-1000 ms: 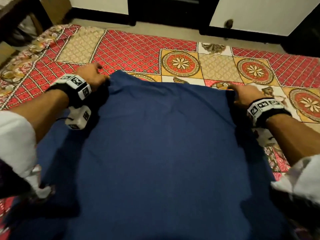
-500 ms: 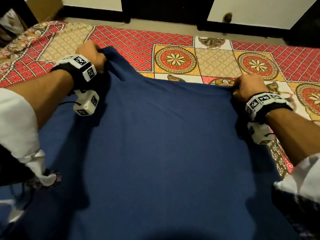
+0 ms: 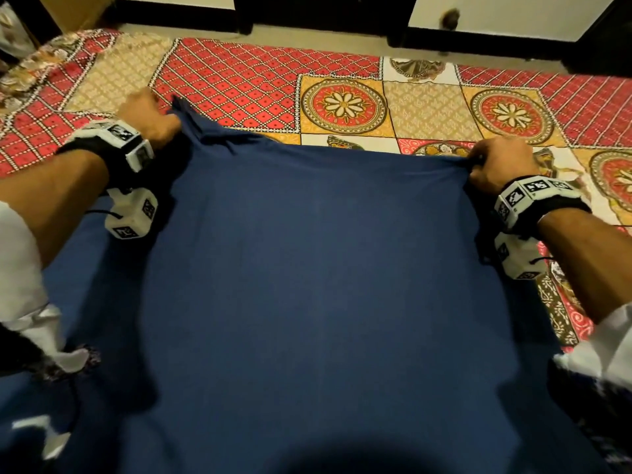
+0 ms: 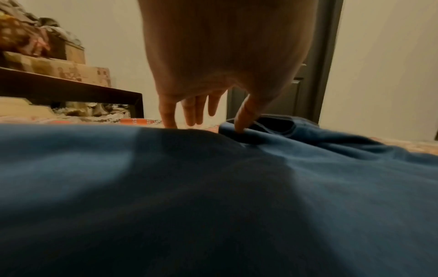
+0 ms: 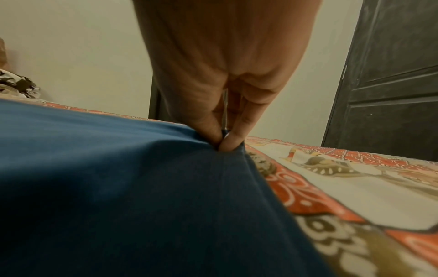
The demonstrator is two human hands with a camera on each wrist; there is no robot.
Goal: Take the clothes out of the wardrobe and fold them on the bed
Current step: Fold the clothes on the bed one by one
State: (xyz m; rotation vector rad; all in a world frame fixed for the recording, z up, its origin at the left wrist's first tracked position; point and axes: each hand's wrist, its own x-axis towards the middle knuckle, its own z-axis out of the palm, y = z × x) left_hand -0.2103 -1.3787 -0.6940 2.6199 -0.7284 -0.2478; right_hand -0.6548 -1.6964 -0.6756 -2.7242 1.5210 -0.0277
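Hands [image 3: 499,165] pinching navy garment [image 3: 307,285] far edge, patterned bed [image 3: 266,90] beyond

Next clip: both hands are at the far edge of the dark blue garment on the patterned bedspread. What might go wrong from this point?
1. The right hand pinches only a small bit of the dark blue cotton garment between thumb and fingertip, so the edge may slip free under a pull.
2. Near the left hand the cloth is bunched and creased; folding now would likely trap wrinkles.
3. The left-hand corner sits farther up the red and yellow patterned bedspread than the right, so a fold may come out skewed.
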